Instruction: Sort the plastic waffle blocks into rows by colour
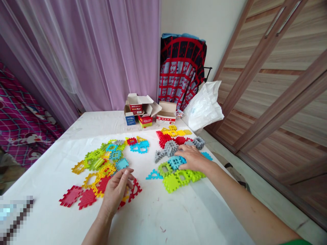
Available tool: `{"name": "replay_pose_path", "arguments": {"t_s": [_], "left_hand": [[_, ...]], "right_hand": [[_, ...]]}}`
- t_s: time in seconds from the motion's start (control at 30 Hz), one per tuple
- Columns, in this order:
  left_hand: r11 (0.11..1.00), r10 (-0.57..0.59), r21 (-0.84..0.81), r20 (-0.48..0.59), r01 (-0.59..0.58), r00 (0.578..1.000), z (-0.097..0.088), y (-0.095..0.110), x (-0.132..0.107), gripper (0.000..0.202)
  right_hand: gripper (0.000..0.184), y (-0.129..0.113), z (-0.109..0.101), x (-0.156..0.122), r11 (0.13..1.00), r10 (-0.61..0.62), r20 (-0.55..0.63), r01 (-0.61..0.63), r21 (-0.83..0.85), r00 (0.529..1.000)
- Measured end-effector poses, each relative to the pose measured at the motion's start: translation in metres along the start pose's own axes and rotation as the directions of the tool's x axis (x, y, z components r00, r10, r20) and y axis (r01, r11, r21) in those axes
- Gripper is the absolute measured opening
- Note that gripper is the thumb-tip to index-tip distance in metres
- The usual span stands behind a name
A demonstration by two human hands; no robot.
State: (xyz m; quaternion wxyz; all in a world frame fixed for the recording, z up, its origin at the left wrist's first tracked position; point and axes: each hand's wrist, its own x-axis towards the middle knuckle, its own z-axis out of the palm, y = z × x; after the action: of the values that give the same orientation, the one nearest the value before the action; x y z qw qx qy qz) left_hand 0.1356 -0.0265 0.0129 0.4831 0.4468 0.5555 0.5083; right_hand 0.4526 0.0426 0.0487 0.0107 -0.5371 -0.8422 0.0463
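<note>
On a white-covered tabletop (166, 217), interlocking plastic building pieces lie in two colourful spreads, one toward the left edge and one toward the right edge.

The left hand (114, 191) is over the near end of the left spread, its thumb and fingers drawn into a narrow shape; whether anything is pinched between them, I cannot tell. Just beside its fingers is a red triangular piece (135, 190). Farther toward the left edge lie two red square plates (87, 199), with yellow frame pieces (91, 180), green pieces (94, 155) and a light-blue square piece (122, 164) behind them, some overlapping.

The right hand (194, 158) reaches in across the right edge, palm down, fingers spread fairly wide over a blue window-patterned piece (175, 162); contact there is unclear. On the near side of it sit lime-green pieces (170, 183), and a blue triangular piece (154, 174) points toward the tabletop's middle. Beyond the fingers stands a grey cube (171, 148), with red pieces (165, 139) and yellow pieces (181, 132) farther back.

Near the far edge are opened cardboard boxes (166, 118), and by the far right corner stands a white plastic bag (204, 107).
</note>
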Motion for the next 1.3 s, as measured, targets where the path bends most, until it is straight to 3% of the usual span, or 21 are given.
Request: {"name": "replay_pose_path", "arguments": {"t_s": [0.47,0.7,1.03,1.2,1.3], "left_hand": [[1.000,0.008,0.005,-0.022,-0.008,1.000,-0.001,0.001,0.001,0.060],[1.000,0.012,0.004,-0.020,-0.012,1.000,-0.001,0.003,0.001,0.060],[1.000,0.018,-0.002,-0.028,-0.018,0.999,-0.003,-0.002,0.002,0.058],[0.995,0.081,-0.037,-0.195,-0.090,0.977,-0.017,0.001,0.007,0.051],[0.980,0.142,-0.067,-0.429,-0.188,0.892,-0.032,0.005,0.013,0.041]], "right_hand": [[0.054,0.001,-0.002,0.004,1.000,0.014,0.021,-0.014,0.010,1.000],[0.020,-0.014,-0.013,-0.018,0.998,-0.036,0.032,0.034,0.048,0.999],[0.023,-0.033,-0.003,-0.035,0.998,-0.068,0.049,0.068,0.007,0.996],[0.028,-0.033,-0.006,-0.037,0.998,-0.060,0.045,0.060,-0.002,0.997],[0.028,-0.038,-0.009,-0.037,0.999,-0.049,0.010,0.049,0.006,0.999]]}}
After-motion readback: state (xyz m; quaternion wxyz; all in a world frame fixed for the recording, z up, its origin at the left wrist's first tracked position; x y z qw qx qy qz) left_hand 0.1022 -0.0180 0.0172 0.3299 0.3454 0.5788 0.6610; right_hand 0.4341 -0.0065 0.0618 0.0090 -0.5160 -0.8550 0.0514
